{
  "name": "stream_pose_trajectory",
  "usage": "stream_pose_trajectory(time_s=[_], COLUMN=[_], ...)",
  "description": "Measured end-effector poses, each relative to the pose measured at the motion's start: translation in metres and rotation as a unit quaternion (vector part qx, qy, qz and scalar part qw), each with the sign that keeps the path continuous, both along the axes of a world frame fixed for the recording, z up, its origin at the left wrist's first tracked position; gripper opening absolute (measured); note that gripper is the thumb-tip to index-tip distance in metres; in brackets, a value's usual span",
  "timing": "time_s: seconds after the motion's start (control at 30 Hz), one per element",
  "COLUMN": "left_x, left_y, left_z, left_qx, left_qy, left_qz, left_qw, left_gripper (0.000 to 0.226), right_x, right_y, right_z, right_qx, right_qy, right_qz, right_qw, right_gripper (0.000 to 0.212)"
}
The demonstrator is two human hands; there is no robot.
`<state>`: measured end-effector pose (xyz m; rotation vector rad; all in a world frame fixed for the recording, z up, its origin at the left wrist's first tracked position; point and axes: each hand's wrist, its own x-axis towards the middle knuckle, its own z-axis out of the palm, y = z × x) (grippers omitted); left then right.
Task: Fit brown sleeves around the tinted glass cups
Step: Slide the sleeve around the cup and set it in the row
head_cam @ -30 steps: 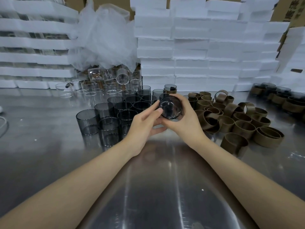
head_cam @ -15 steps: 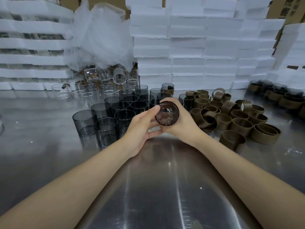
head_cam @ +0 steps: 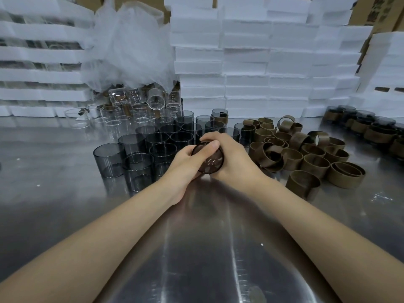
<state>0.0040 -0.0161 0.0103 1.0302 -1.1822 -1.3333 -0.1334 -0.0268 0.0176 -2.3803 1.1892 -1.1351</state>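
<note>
Both hands hold one tinted glass cup [head_cam: 211, 164] on its side just above the steel table, its round end facing me. My left hand [head_cam: 185, 165] grips it from the left, thumb across the top. My right hand [head_cam: 235, 160] wraps round its far side; a brownish tone shows through the glass, but I cannot tell if a sleeve is on it. Bare tinted cups [head_cam: 135, 154] stand in rows to the left. Loose brown sleeves [head_cam: 306, 156] lie in a heap to the right.
Clear glass cups [head_cam: 135, 106] crowd the back left under crumpled white plastic wrap [head_cam: 131, 47]. Stacked white foam trays [head_cam: 251, 62] wall off the back. Sleeved tinted cups [head_cam: 367, 127] line the far right. The steel table [head_cam: 196, 248] stretches toward me.
The cup has come down closer to the table. My left hand has slid over it, its thumb now across the top, and the cup's round end faces me more fully.
</note>
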Motion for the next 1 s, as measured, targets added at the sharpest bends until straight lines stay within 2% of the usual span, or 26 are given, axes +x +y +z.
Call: stream_pose_trajectory(time_s=[0.17,0.5,0.63,0.77,0.87,1.0], left_x=[0.0,0.004,0.005,0.006,0.007,0.007], left_y=[-0.002,-0.003,-0.001,-0.001,0.0,0.001], left_z=[-0.002,-0.011,-0.01,-0.008,-0.007,-0.006], left_qx=[-0.016,-0.119,-0.128,-0.12,-0.122,-0.121], left_qy=[-0.03,-0.114,-0.1,-0.083,-0.083,-0.061], left_qz=[0.002,-0.016,-0.027,-0.03,-0.026,-0.006], left_qw=[0.999,0.986,0.986,0.989,0.989,0.991], left_gripper=[0.073,0.029,0.028,0.033,0.024,0.045], right_x=[0.001,-0.006,-0.013,-0.014,-0.015,-0.013], right_y=[-0.001,-0.011,-0.016,-0.021,-0.022,-0.02], right_z=[-0.004,-0.011,-0.013,-0.016,-0.016,-0.014], right_qx=[0.016,0.156,0.191,0.185,0.183,0.118], right_qy=[-0.02,-0.135,-0.206,-0.23,-0.232,-0.205], right_qz=[0.002,-0.009,0.009,0.023,0.04,0.048], right_qw=[1.0,0.979,0.96,0.955,0.955,0.97], right_gripper=[0.06,0.066,0.067,0.066,0.066,0.063])
